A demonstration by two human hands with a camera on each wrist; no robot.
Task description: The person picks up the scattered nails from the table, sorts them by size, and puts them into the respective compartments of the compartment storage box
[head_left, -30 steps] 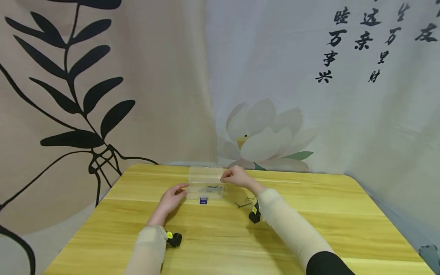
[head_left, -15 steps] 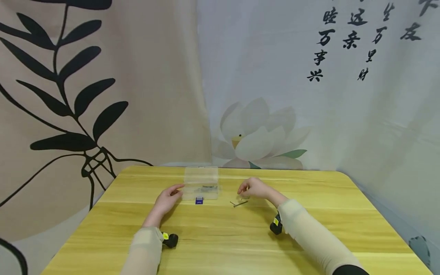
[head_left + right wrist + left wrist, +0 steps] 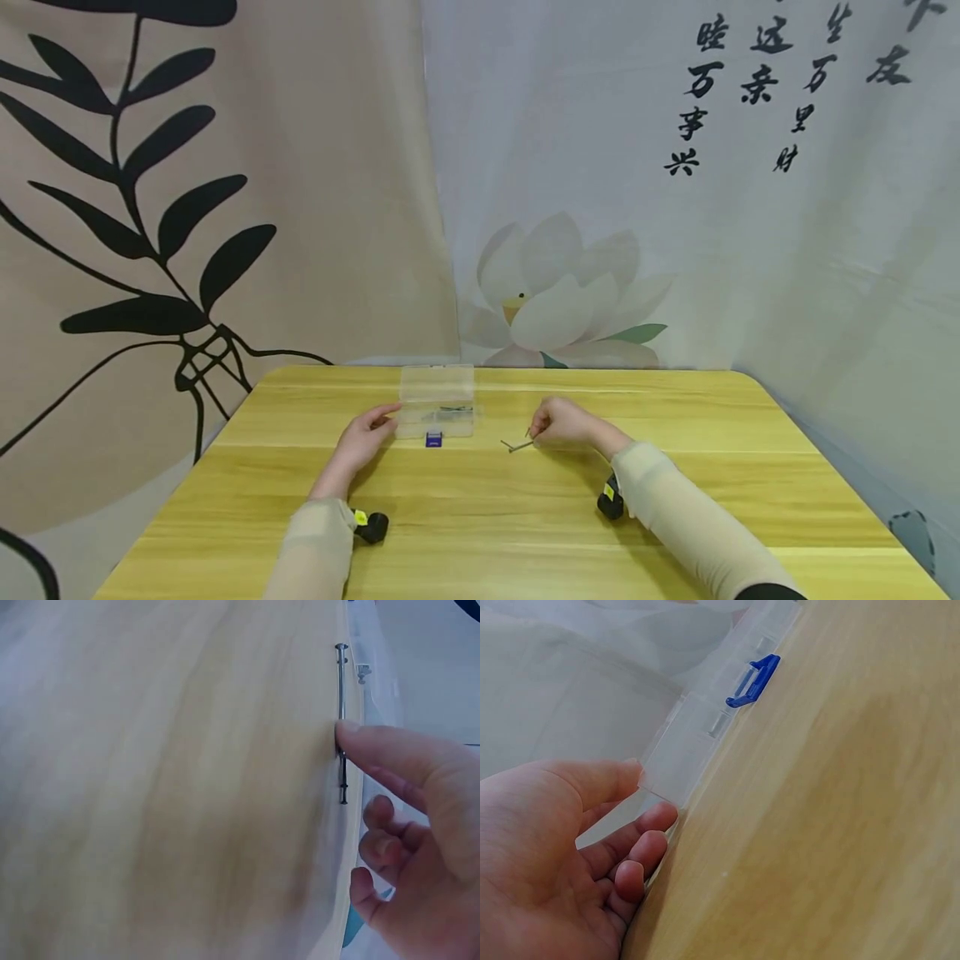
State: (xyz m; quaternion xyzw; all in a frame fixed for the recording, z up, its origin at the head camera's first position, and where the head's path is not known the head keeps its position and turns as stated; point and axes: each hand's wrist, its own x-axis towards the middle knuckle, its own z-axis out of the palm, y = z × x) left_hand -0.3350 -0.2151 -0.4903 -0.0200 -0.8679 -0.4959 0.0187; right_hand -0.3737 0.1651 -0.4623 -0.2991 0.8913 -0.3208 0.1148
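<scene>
Right wrist view: the right hand (image 3: 450, 825), grip narrow, pinches at the metal nails (image 3: 342, 686) on the table (image 3: 187, 825); probably light, stiff, slippery, best taken mid-shank. Left hand (image 3: 551, 844) touches the clear box (image 3: 684, 746).

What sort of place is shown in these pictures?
Perhaps an indoor recording space, judging by the pale printed fabric backdrop, the yellow wood-grain table and the black wrist-worn camera.
</scene>
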